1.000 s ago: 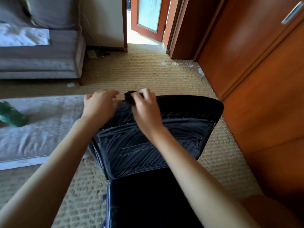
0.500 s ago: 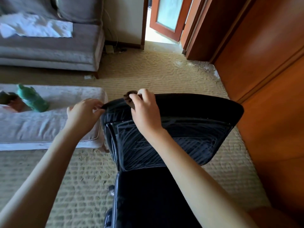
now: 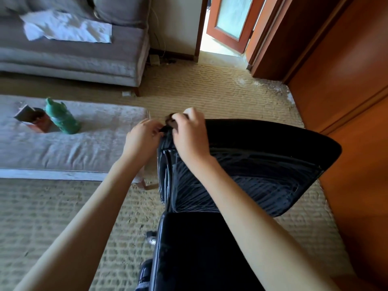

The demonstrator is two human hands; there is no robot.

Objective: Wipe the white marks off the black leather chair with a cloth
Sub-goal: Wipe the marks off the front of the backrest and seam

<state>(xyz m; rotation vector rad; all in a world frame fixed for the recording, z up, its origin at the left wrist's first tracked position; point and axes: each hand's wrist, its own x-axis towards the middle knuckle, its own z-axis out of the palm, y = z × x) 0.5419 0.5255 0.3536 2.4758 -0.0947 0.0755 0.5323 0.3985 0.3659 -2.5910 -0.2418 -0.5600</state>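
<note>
The black leather chair [image 3: 266, 143] stands in front of me with its backrest facing me. White scribbled marks [image 3: 247, 185] cover the backrest panel. My right hand [image 3: 189, 135] is at the backrest's top left corner and grips a small dark cloth [image 3: 169, 118], most of which is hidden under the fingers. My left hand [image 3: 142, 137] is just left of it, its fingers curled on the corner edge of the backrest. The seat [image 3: 189, 248] below looks dark and free of marks.
On my left, a grey padded bench [image 3: 94, 148] carries a green bottle [image 3: 62, 117] and a small box [image 3: 34, 120]. Farther back is a grey sofa [image 3: 84, 59] with a white sheet [image 3: 67, 28]. Wooden cupboards [image 3: 346, 80] line the right. An open door [image 3: 228, 19] lies ahead over woven carpet [image 3: 210, 91].
My left hand slid out to the left along the top edge, then came back in beside the right hand at the corner. The view shifted, so the bench and bottle show more.
</note>
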